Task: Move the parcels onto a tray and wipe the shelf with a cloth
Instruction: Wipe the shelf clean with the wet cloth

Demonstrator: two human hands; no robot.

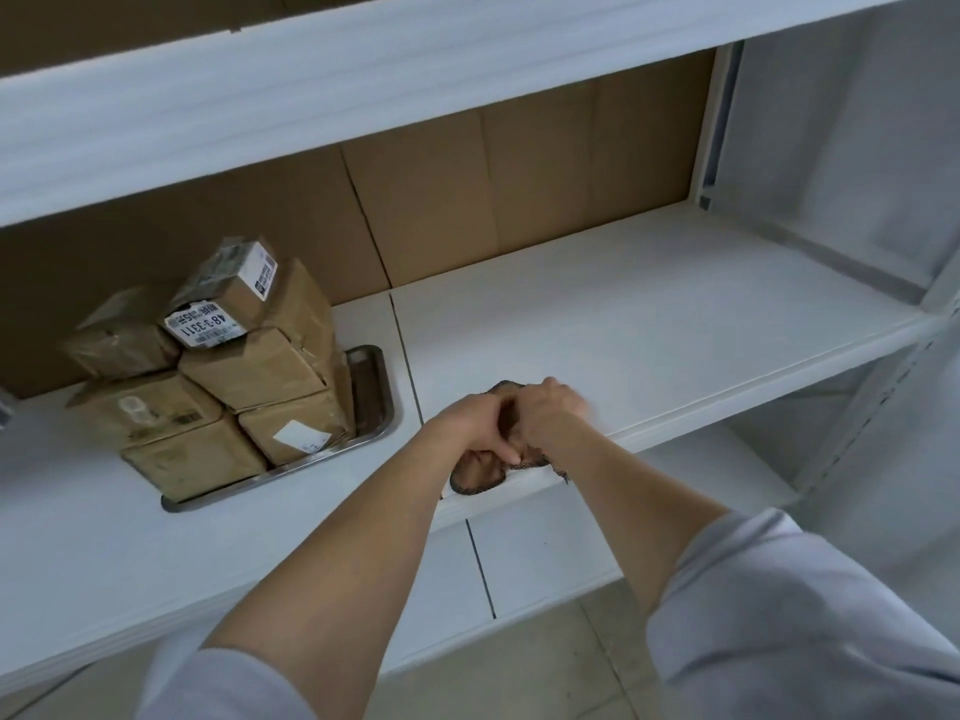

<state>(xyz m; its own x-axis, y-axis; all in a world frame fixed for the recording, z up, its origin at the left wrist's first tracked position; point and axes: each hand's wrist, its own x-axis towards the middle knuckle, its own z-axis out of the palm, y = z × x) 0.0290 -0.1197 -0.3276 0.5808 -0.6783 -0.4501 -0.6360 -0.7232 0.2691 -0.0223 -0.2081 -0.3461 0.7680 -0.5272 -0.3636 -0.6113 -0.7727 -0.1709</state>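
Now | tray (pixel 375 394) at 9 o'clock holds stacked parcels (pixel 223 376) | left grip (pixel 471 427) and right grip (pixel 550 409) both curled, pinching cloth (pixel 475 483) on shelf (pixel 623 314).

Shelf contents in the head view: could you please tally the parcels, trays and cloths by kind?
parcels: 7 visible, stacked on the tray; more may be hidden behind
tray: 1
cloth: 1, gripped by left hand and right hand
Total: 9

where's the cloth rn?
Head view, centre: the cloth sits at the front edge of the shelf, held by left hand and right hand, right of the tray of parcels.
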